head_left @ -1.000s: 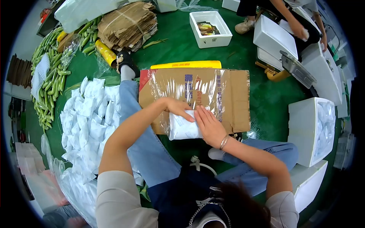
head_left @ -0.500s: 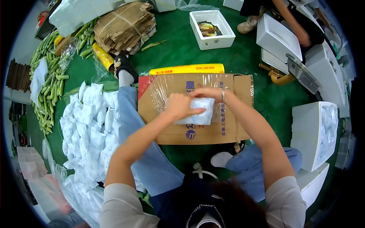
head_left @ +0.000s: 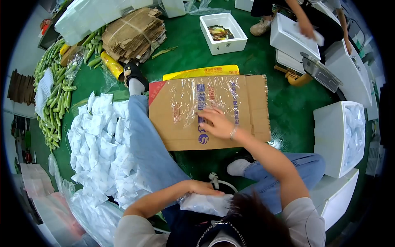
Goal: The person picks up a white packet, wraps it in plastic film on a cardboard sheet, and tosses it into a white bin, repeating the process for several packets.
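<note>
A flattened cardboard box (head_left: pixel 181 133) with blue and red print lies on the floor between my legs. Crinkled clear plastic film (head_left: pixel 193 92) is spread on its upper middle. My right hand (head_left: pixel 218 124) is over the cardboard at the film's lower edge, fingers apart and holding nothing that I can see. Close to my lap, my left hand (head_left: pixel 202 188) is closed on a white packet (head_left: pixel 207 203), whose right end is partly covered by my hair. A yellow roll box of wrap (head_left: pixel 201 72) lies along the cardboard's far edge.
White packets (head_left: pixel 98 148) are heaped left of my leg. Green vegetables (head_left: pixel 51 107) and stacked cardboard (head_left: pixel 133 35) lie farther left. A foam box (head_left: pixel 224 45) stands ahead. On the right are a scale (head_left: pixel 323 74), a foam box of packets (head_left: pixel 329 136) and another person's hand (head_left: pixel 306 29).
My left hand has drawn the white packet from the cardboard back to my lap. My right hand has let go of it and stays over the cardboard. The film now lies flatter.
</note>
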Available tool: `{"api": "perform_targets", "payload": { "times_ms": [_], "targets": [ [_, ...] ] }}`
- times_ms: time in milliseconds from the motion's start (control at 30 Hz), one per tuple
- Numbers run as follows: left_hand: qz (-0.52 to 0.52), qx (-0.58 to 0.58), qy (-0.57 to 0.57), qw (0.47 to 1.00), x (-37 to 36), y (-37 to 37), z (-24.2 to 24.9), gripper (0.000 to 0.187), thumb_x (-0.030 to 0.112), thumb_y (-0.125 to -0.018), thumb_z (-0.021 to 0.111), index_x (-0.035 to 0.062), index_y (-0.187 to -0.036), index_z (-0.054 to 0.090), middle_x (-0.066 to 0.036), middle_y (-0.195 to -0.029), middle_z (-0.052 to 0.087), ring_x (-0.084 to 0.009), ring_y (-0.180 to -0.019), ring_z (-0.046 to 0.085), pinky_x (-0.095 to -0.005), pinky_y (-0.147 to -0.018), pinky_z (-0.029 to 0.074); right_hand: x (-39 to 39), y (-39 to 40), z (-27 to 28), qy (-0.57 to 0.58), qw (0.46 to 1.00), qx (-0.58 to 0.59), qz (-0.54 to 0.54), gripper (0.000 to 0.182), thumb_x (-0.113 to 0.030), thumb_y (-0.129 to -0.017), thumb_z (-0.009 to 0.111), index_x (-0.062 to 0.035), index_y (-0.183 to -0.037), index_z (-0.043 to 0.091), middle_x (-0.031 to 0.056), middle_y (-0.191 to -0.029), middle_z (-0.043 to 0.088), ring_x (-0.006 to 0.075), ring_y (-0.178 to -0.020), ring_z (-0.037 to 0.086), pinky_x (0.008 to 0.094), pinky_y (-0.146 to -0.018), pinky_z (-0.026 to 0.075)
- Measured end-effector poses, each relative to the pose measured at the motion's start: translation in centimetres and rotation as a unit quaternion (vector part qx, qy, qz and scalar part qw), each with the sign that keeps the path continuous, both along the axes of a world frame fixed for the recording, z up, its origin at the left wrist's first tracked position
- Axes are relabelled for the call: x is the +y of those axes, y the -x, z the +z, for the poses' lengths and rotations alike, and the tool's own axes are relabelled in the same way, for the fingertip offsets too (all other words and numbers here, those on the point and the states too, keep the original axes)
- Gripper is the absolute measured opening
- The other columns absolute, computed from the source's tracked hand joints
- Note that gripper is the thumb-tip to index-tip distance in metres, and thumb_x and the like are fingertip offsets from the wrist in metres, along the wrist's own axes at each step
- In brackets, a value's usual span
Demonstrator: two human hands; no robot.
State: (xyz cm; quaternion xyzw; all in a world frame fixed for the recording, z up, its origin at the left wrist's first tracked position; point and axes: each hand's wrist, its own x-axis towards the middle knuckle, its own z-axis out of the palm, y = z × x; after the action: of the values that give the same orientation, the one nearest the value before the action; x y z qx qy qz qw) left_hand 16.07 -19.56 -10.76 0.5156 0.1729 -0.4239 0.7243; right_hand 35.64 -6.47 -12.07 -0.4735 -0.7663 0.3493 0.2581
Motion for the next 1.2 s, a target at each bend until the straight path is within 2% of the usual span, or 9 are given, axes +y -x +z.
{"api": "perform_targets", "payload": {
  "times_ms": [167,267,367,467,700,767,867,1033,1200],
  "targets": [
    [0.507,0.041,0.317,0.800,3.2,-0.1,-2.3,0.058,0.066,-0.088,0.047,0.0101,-0.100,0.058,-0.009,-0.068,0.060,-0.0203,-0.050,0.060,-0.0405,-0.038,0.048,-8.9,-0.3,9.4,0.168,0.930,0.317,0.077,0.029,-0.027,-0.100,0.042,-0.0051,-0.109,0.060,0.0073,-0.104,0.063,0.0168,-0.102,0.058,0.0326,-0.093,0.042],
    [0.653,-0.077,0.204,0.725,5.8,-3.0,6.4,0.072,0.065,-0.095,0.028,0.0045,-0.130,0.047,-0.016,-0.111,0.062,-0.0244,-0.097,0.063,-0.0360,-0.083,0.051,-8.0,-1.9,7.6,0.205,0.893,0.297,-0.269,0.029,-0.028,-0.098,0.047,-0.0020,-0.105,0.057,0.0122,-0.100,0.062,0.0183,-0.093,0.059,0.0335,-0.082,0.047],
    [0.654,-0.314,-0.366,0.583,4.1,-5.4,8.6,0.042,0.025,-0.099,0.045,-0.0013,-0.131,0.042,-0.016,-0.111,0.059,-0.0217,-0.099,0.058,-0.0340,-0.088,0.046,-6.4,-2.9,7.1,0.177,0.866,0.271,-0.380,0.032,-0.027,-0.093,0.055,-0.0009,-0.112,0.055,0.0172,-0.106,0.061,0.0223,-0.093,0.060,0.0363,-0.080,0.048],
    [0.758,-0.183,-0.475,0.407,6.4,-6.7,6.2,0.030,0.021,-0.097,0.049,-0.0029,-0.115,0.050,-0.014,-0.100,0.061,-0.0188,-0.088,0.058,-0.0327,-0.079,0.047,-8.8,1.2,11.5,-0.080,0.906,0.013,-0.416,0.050,-0.029,-0.084,0.065,0.0013,-0.121,0.051,0.0291,-0.121,0.053,0.0347,-0.102,0.059,0.0418,-0.082,0.048],
    [0.695,-0.127,0.120,0.698,8.6,-9.8,3.1,0.049,0.044,-0.094,0.048,0.0019,-0.117,0.054,-0.012,-0.091,0.064,-0.0188,-0.068,0.062,-0.0323,-0.059,0.052,-14.3,1.6,16.7,-0.066,0.962,-0.245,-0.102,0.057,-0.029,-0.070,0.068,-0.0003,-0.117,0.056,0.0350,-0.144,0.028,0.0467,-0.130,0.035,0.0555,-0.107,0.027],
    [0.581,-0.077,0.227,0.777,6.6,-11.0,3.8,0.051,0.045,-0.093,0.050,0.0016,-0.120,0.053,-0.013,-0.092,0.064,-0.0185,-0.068,0.063,-0.0316,-0.057,0.052,-17.0,1.1,18.2,-0.298,0.938,-0.121,-0.131,0.038,-0.030,-0.069,0.067,-0.0031,-0.095,0.062,0.0250,-0.127,0.052,0.0406,-0.126,0.043,0.0530,-0.107,0.028],
    [0.425,0.011,0.304,0.853,4.2,-12.6,4.6,0.054,0.045,-0.092,0.052,0.0012,-0.123,0.051,-0.014,-0.094,0.065,-0.0181,-0.069,0.065,-0.0305,-0.054,0.053,-19.0,-2.4,17.6,-0.082,0.971,-0.168,-0.151,0.025,-0.028,-0.072,0.066,-0.0072,-0.083,0.058,0.0156,-0.097,0.066,0.0289,-0.097,0.064,0.0404,-0.083,0.049],
    [0.245,-0.112,-0.067,0.961,2.2,-14.9,11.6,0.060,0.043,-0.088,0.060,-0.0003,-0.129,0.047,-0.017,-0.095,0.066,-0.0174,-0.069,0.066,-0.0281,-0.045,0.050,-20.0,-11.0,13.8,-0.051,0.840,-0.001,-0.540,0.018,-0.023,-0.087,0.055,-0.0051,-0.088,0.057,0.0123,-0.065,0.061,0.0293,-0.055,0.060,0.0394,-0.049,0.043],
    [0.181,-0.384,-0.485,0.764,2.4,-23.7,16.2,0.059,0.028,-0.077,0.078,0.0019,-0.124,0.052,-0.020,-0.098,0.067,-0.0381,-0.082,0.066,-0.0451,-0.074,0.051,-21.0,-21.3,9.8,-0.066,0.760,0.141,-0.631,0.017,-0.015,-0.090,0.047,-0.0040,-0.089,0.060,0.0031,-0.075,0.059,0.0129,-0.065,0.052,0.0303,-0.059,0.044]
  ]
}}
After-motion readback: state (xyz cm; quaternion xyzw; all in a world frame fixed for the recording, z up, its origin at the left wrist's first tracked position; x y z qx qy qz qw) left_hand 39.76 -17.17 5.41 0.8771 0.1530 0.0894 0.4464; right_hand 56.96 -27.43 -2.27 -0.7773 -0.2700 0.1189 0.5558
